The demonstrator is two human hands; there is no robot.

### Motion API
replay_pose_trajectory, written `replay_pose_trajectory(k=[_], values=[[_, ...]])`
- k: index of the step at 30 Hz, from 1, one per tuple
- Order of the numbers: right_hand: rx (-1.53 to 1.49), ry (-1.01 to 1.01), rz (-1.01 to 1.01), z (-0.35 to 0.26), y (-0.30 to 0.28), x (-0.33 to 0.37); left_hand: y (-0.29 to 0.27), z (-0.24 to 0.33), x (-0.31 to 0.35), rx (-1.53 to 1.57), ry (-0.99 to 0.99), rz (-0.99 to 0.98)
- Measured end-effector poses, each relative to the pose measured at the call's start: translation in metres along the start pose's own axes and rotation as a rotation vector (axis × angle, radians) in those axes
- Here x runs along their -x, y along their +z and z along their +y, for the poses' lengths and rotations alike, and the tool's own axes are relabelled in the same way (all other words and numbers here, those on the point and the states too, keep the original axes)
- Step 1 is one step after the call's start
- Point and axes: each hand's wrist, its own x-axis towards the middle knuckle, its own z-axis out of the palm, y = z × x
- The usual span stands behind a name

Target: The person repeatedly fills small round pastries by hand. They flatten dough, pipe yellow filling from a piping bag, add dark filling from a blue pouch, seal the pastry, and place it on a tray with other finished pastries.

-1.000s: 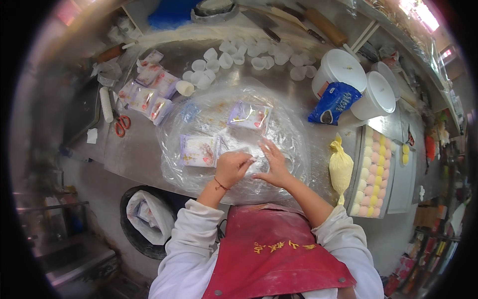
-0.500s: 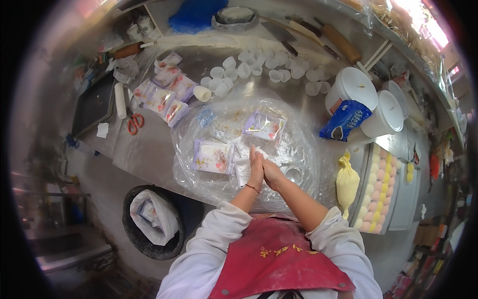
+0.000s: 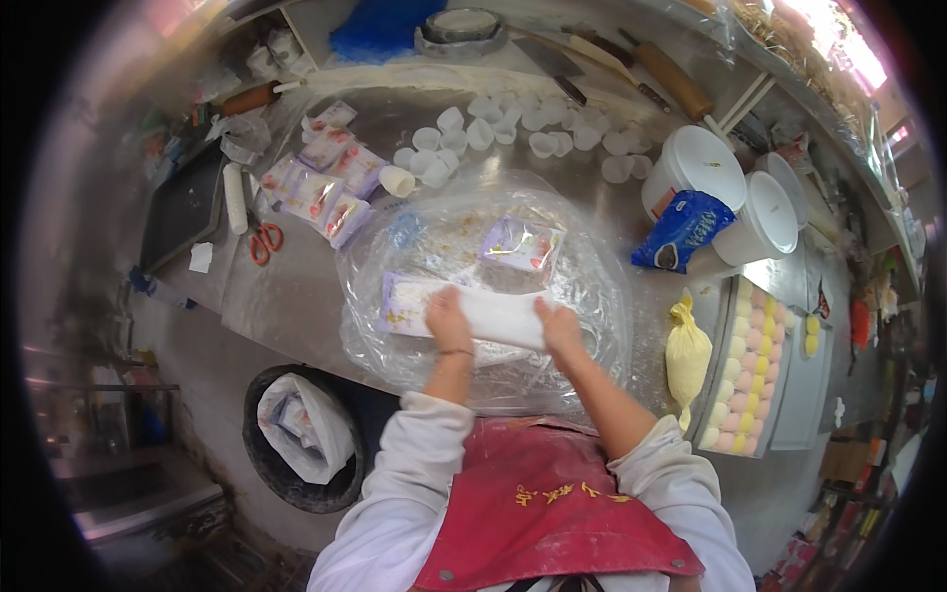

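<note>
A smooth white soft strip is stretched taut between my hands; I cannot tell whether it is dough or cloth. My left hand grips one end with closed fingers, and my right hand pinches the other. Under them lies a clear plastic sheet dusted with white powder and crumbs. On it, a purple-and-white packet sits beside my left hand, partly covered by it. A second such packet rests just beyond the strip.
Several similar packets and orange-handled scissors lie to the left. White cups spread behind. White buckets, a blue bag, a yellow piping bag and a tray of coloured balls stand right. A lined bin is near left.
My hands were pressed together over the plastic sheet. Now they have parted sideways, with the white strip pulled out between them.
</note>
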Motion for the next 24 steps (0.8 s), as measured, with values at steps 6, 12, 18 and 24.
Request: replay_pose_trajectory(k=[6, 12, 18, 24], values=[[0.327, -0.258, 0.022, 0.011, -0.021, 0.009, -0.005, 0.044, 0.003, -0.312, 0.424, -0.263], [0.294, -0.88, -0.353, -0.007, -0.015, 0.019, 0.009, 0.063, 0.043, -0.709, 0.789, -1.001], [-0.056, -0.374, -0.583, -0.022, -0.027, 0.04, 0.009, 0.048, 0.035, -0.39, 0.2, -0.93], [-0.26, -0.248, -0.392, -0.019, -0.052, 0.046, 0.008, 0.022, 0.053, 0.203, -0.698, -0.972]])
